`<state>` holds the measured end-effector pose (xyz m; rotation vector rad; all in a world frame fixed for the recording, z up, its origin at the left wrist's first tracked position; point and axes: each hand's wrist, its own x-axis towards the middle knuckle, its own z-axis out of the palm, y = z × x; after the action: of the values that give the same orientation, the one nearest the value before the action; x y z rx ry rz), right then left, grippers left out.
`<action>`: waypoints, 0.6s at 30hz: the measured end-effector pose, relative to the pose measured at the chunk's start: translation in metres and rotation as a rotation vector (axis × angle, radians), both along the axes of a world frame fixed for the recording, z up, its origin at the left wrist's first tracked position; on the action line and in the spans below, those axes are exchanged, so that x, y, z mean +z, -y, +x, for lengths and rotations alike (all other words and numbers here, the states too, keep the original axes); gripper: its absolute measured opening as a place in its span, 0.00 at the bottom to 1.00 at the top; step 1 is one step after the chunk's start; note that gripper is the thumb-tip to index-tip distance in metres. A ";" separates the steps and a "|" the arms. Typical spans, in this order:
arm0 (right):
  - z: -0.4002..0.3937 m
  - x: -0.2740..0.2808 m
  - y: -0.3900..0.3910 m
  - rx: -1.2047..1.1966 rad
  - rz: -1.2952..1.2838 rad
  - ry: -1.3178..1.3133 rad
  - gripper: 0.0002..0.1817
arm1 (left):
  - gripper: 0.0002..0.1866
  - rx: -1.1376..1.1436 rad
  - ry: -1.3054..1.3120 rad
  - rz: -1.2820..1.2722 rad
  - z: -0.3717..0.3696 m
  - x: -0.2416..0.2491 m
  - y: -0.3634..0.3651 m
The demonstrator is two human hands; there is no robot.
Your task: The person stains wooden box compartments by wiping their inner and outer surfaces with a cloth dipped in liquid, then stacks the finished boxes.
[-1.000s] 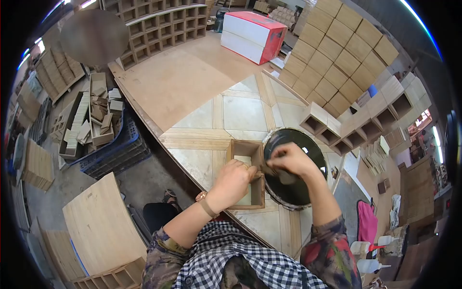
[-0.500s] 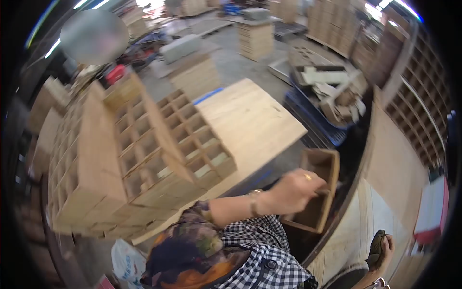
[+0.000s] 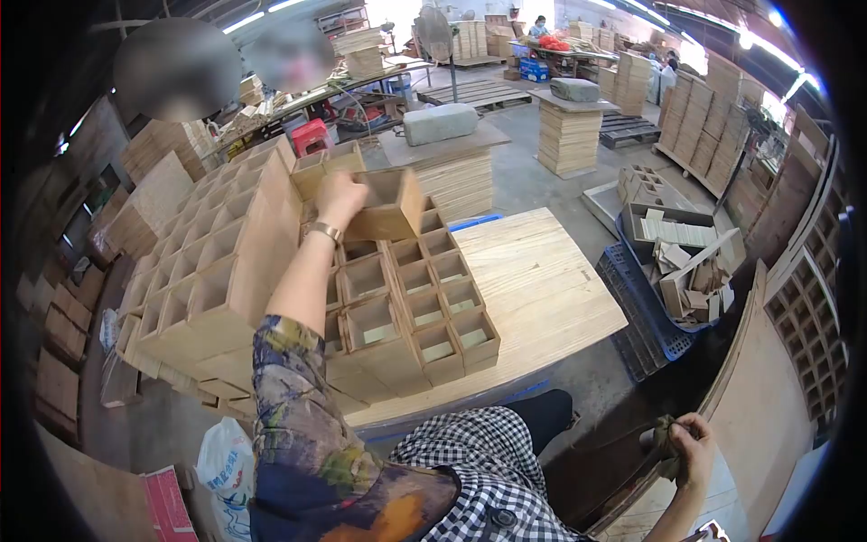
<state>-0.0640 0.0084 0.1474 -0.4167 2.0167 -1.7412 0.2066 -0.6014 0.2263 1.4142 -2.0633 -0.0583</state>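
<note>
My left hand [image 3: 341,199] is closed on the near-left wall of an open-topped wooden box [image 3: 395,219]. The box is tilted above rows of similar wooden boxes [image 3: 441,350], whose open tops face up. Beside my left forearm rises a taller block of stacked boxes [image 3: 203,312]. At the lower right, my right hand [image 3: 694,447] pinches a crumpled dark green cloth-like piece [image 3: 666,444], close to the edge of a pale wooden work surface [image 3: 646,510].
A plywood board [image 3: 542,280] lies under and beside the boxes. Beyond it, a blue crate [image 3: 673,341] holds wood scraps. A stone-like block [image 3: 441,124] tops a stack of panels. A white plastic bag [image 3: 224,474] sits low on the left, and people work in the far background.
My left hand has carried the wooden box from beside the right work surface over to the rows of boxes on the left. The view has turned, and my right hand still grips the green piece.
</note>
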 end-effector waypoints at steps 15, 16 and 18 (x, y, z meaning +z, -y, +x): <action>0.013 -0.077 -0.059 -0.340 0.179 0.253 0.13 | 0.20 0.355 0.013 0.118 0.021 -0.010 0.138; 0.013 -0.080 -0.054 -0.324 0.223 0.260 0.15 | 0.19 0.360 0.010 0.105 0.021 -0.010 0.141; 0.018 -0.077 -0.041 -0.289 0.285 0.281 0.20 | 0.19 0.371 0.006 0.082 0.021 -0.012 0.146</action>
<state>-0.0458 0.0489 0.0702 0.2100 2.1461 -1.5287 0.2273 -0.7471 0.2143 1.8263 -1.7880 0.0157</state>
